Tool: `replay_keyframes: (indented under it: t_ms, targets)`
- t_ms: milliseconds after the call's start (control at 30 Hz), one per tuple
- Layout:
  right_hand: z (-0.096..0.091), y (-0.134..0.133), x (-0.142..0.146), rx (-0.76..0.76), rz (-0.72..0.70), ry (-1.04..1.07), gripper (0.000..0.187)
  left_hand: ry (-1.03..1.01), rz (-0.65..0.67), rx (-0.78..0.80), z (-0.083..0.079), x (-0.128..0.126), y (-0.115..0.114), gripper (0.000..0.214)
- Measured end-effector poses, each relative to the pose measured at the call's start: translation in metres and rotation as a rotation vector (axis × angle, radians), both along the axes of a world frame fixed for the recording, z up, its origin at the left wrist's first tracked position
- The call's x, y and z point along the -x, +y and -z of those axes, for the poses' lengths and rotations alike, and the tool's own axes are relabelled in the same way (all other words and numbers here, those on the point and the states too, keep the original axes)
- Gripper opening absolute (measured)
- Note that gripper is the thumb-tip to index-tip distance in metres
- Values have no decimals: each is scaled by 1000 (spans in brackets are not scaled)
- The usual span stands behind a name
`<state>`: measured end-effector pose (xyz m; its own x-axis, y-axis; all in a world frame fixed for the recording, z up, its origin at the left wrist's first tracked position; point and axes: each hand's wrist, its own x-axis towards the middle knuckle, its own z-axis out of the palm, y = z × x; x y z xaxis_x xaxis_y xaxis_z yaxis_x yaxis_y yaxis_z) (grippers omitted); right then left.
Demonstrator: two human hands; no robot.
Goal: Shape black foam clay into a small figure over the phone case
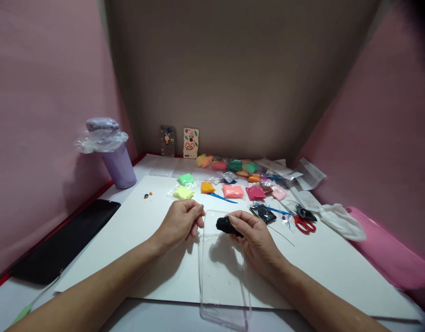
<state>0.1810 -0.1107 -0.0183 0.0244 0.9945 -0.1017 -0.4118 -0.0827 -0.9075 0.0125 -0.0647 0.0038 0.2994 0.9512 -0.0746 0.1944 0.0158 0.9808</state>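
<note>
Between the thumb and fingers of my right hand (256, 235) is a lump of black modelling clay (227, 226), held above a clear phone case (221, 276). The case lies on the white board, its near end reaching past the board's front edge. Close to the case's upper left side, my left hand (183, 219) has thumb and fingers pressed together; whatever is in them, if anything, is too small or hidden to make out. A packet of black clay (262, 212) lies just beyond my right hand.
Several bright clay packets (232, 191), blue tools (222, 198) and red-handled scissors (304, 225) lie across the white board (136, 249). Two decorated phone cases (191, 143) lean on the back wall. A purple tumbler (119, 163) and a black tablet-like slab (70, 240) are at left.
</note>
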Motion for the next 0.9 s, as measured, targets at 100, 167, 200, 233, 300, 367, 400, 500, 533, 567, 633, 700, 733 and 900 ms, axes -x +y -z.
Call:
replay_keyframes:
  t_ms: [100, 167, 200, 233, 300, 367, 400, 500, 533, 567, 633, 700, 733, 900]
  targets:
    - [-1, 0, 0, 9, 12, -3, 26, 12, -36, -17, 2, 1, 3, 27]
    - [-1, 0, 1, 15, 20, -12, 27, 16, -41, -29, 1, 1, 3, 26]
    - [-1, 0, 1, 14, 20, -15, 27, 26, -31, -37, 0, 1, 3, 25]
    - [-1, 0, 1, 10, 16, -18, 28, 42, -16, -49, 0, 1, 2, 25]
    - [-1, 0, 1, -4, 8, -26, 28, 91, 13, -114, -1, 1, 1, 24]
    - [0, 1, 1, -12, 2, -33, 27, 156, 21, -232, -1, 1, 1, 27]
    - [1, 1, 1, -10, 2, -33, 26, 186, 14, -292, 0, 1, 1, 28]
    - [2, 1, 0, 5, -1, -20, 26, 240, -26, -374, 3, 2, 3, 26]
    - [2, 1, 0, 7, 1, -18, 26, 241, -39, -363, 5, 2, 4, 25]
    - [2, 0, 0, 7, 4, -18, 26, 235, -50, -344, 6, 2, 5, 24]
    - [2, 0, 0, 3, 10, -22, 26, 192, -49, -289, 8, 3, 6, 23]
    - [2, 0, 0, -1, 10, -27, 25, 137, -9, -242, 8, 3, 5, 25]
    - [2, 0, 0, -2, 7, -30, 25, 130, 19, -243, 8, 3, 4, 27]
    - [3, 0, 0, -10, -11, -49, 25, 295, 77, -426, 6, 3, 2, 28]
